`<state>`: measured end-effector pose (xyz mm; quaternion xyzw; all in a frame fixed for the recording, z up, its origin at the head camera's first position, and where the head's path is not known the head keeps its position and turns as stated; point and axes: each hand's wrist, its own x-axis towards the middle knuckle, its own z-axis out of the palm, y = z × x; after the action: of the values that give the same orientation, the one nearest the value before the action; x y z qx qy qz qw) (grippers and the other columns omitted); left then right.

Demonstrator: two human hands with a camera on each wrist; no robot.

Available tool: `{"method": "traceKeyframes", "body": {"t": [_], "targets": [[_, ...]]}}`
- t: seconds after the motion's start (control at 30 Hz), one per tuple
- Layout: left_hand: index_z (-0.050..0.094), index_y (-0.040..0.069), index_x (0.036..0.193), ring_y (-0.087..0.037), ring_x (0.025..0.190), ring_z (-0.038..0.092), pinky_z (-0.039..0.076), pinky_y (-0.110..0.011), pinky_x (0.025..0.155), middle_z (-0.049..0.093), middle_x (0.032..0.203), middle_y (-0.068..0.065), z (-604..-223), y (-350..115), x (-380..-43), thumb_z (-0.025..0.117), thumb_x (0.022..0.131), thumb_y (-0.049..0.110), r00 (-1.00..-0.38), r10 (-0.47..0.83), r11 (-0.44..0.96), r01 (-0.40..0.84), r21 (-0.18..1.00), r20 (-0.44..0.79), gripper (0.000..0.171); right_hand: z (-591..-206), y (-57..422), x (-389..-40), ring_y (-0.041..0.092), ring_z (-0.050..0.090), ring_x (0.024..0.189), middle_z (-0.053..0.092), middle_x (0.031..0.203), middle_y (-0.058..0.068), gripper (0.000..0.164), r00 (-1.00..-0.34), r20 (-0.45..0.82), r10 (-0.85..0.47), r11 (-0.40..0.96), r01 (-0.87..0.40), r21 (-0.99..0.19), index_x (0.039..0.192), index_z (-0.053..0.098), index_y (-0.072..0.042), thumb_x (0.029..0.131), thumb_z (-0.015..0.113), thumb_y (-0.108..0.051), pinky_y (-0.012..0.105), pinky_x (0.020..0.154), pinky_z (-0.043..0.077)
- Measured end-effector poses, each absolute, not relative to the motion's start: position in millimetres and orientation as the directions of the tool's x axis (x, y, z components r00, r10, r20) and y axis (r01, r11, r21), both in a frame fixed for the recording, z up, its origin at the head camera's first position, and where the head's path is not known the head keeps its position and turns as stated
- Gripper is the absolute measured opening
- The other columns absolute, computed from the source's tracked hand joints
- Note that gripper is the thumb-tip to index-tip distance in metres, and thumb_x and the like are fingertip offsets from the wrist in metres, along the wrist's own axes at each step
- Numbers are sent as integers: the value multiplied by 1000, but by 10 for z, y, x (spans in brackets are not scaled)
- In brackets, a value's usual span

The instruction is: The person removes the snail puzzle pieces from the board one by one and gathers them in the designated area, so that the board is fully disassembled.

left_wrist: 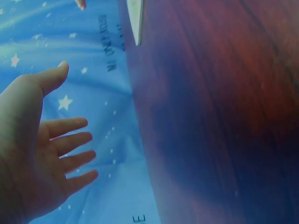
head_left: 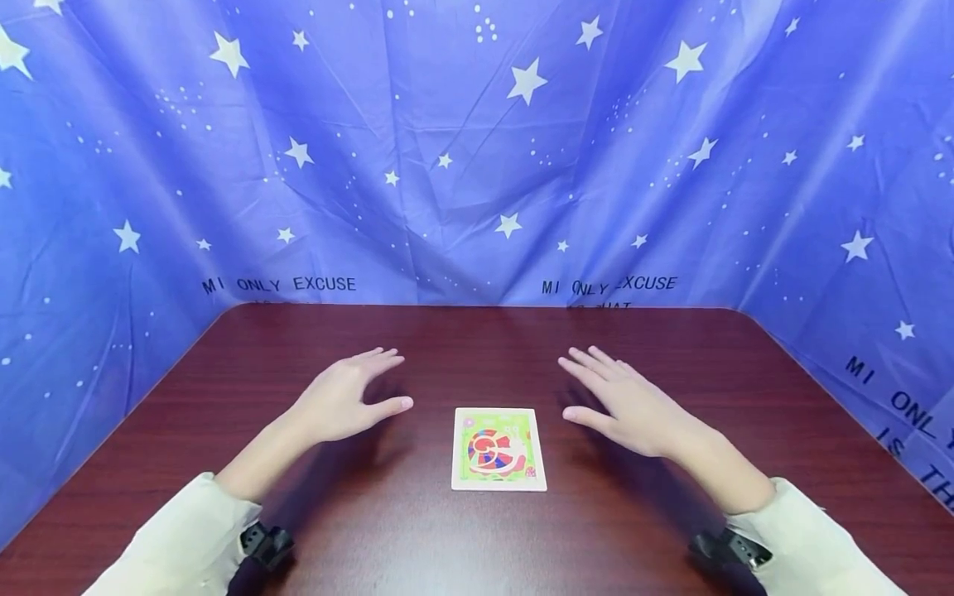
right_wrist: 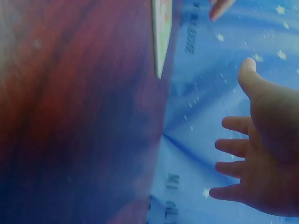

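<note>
A square picture board (head_left: 499,449) with a pale border lies flat on the table between the two hands. Its face is green, with a red, blue and cream snail-like picture; whether it is made of loose pieces I cannot tell. To its left, my left hand (head_left: 339,399) hovers above the table, fingers spread and straight, holding nothing. My right hand (head_left: 626,404) mirrors it on the other side, fingers extended and apart from the board. Both wrist views show the palms bare, and the board's edge (left_wrist: 135,21) appears at the top of the left one.
The dark red-brown wooden table (head_left: 387,538) has a glossy surface. A blue curtain (head_left: 447,108) with white stars and printed lettering hangs along its back and sides. Black wrist straps (head_left: 267,545) sit at the light sleeves (head_left: 179,538).
</note>
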<state>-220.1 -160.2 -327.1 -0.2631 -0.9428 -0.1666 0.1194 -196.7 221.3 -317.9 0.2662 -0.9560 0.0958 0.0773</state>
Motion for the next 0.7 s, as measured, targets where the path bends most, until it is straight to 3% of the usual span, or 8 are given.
{"method": "traceKeyframes", "body": {"t": [0.37,0.7], "targets": [[52,2,136,-30,135,48,38,-48,110,53,142,-14,-3432,-1320,-2118,66,88,36,-749,641,698,659,281,165,60,-3344,1930,-1843,34,39,141,46,148,12,60,-758,87,-646,747,-652,-131,141,46,-6,94,56,-43,54,114,31],[48,1,138,-25,132,51,42,-43,108,53,142,-11,-3487,-1141,-2012,63,92,31,-720,691,671,668,322,54,57,-3429,1730,-1697,27,42,139,46,149,9,59,-687,5,-727,684,-724,-89,140,47,-10,94,54,-46,46,111,38]]}}
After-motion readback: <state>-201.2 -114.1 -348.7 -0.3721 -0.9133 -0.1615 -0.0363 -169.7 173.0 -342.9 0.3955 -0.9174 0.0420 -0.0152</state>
